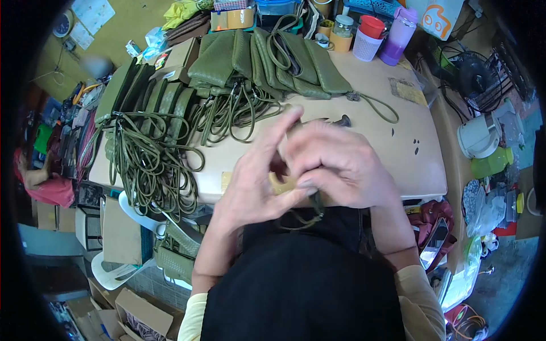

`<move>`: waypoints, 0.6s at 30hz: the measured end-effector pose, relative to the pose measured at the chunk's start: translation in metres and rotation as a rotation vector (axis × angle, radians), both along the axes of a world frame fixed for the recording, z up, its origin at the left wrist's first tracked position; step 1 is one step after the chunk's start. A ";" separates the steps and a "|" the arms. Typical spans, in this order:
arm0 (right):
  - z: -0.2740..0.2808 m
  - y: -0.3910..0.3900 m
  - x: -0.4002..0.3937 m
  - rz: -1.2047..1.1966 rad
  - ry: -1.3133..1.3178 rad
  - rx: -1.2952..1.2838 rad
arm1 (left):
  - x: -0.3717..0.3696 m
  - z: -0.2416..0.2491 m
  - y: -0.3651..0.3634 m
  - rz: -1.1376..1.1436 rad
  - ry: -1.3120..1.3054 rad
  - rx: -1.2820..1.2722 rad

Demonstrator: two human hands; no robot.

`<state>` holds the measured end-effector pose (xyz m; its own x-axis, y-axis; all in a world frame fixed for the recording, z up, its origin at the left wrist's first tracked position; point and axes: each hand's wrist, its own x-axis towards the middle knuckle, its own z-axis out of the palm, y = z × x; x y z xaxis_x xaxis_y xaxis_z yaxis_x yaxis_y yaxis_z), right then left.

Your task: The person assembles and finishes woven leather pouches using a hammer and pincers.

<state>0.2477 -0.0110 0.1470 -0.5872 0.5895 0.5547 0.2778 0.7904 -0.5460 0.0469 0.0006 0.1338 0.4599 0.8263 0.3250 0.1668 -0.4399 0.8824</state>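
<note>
Both hands are raised close to the camera over the near edge of the table (pixel 398 153). My left hand (pixel 253 182) has its fingers spread upward and pinches a small tan piece (pixel 281 184) with the thumb. My right hand (pixel 341 165) curls over the same piece from the right, and an olive cord (pixel 315 207) hangs down from under it. What the tan piece is cannot be made out. Behind the hands lie rows of olive-green woven pouches (pixel 227 57) with long cords (pixel 153 165) spilling over the left table edge.
A purple bottle (pixel 398 34), a red-lidded cup (pixel 368 35) and jars stand at the back. A fan (pixel 475 77) and white appliance (pixel 480 133) sit right. White plastic chair (pixel 122 267) and cardboard boxes (pixel 142 312) are lower left. Another person (pixel 42 182) is at far left.
</note>
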 end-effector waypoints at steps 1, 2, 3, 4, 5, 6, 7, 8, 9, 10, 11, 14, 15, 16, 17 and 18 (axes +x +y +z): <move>-0.004 -0.001 -0.013 -0.041 0.270 -0.106 | 0.003 -0.006 0.007 -0.039 -0.045 0.069; -0.010 -0.002 -0.025 -0.080 0.540 -0.212 | 0.005 -0.015 0.014 -0.079 -0.089 0.138; -0.022 -0.004 -0.036 -0.102 0.720 -0.251 | 0.006 -0.029 0.020 -0.014 -0.111 0.251; -0.029 -0.016 -0.037 -0.099 0.727 -0.246 | 0.002 -0.039 0.022 0.028 -0.092 0.224; -0.036 -0.030 -0.031 -0.376 0.265 -0.142 | -0.006 -0.062 0.019 0.076 -0.177 0.072; -0.042 -0.038 -0.022 -0.633 -0.208 -0.030 | -0.013 -0.080 0.015 0.126 -0.266 -0.077; -0.061 -0.041 -0.007 -0.651 -0.274 -0.152 | -0.016 -0.085 0.010 0.127 -0.263 -0.072; -0.077 -0.044 0.005 -0.667 -0.340 -0.286 | -0.017 -0.089 0.003 0.066 -0.391 -0.329; -0.071 -0.046 0.011 -0.667 -0.337 -0.294 | -0.017 -0.092 -0.004 0.005 -0.518 -0.588; -0.059 -0.046 0.016 -0.676 -0.425 -0.222 | -0.014 -0.096 -0.011 -0.030 -0.516 -0.646; -0.053 -0.045 0.021 -0.682 -0.512 -0.150 | -0.012 -0.100 -0.015 -0.018 -0.463 -0.676; -0.066 -0.032 0.034 -0.567 -0.584 -0.226 | -0.006 -0.109 -0.019 0.010 -0.350 -0.754; -0.074 -0.025 0.035 -0.594 -0.634 -0.288 | -0.005 -0.110 -0.018 0.025 -0.288 -0.800; -0.074 -0.025 0.035 -0.593 -0.636 -0.285 | -0.004 -0.109 -0.017 0.026 -0.291 -0.798; -0.072 -0.023 0.035 -0.630 -0.626 -0.255 | -0.002 -0.108 -0.016 0.038 -0.254 -0.776; -0.071 -0.023 0.033 -0.664 -0.617 -0.227 | 0.000 -0.108 -0.016 0.052 -0.217 -0.756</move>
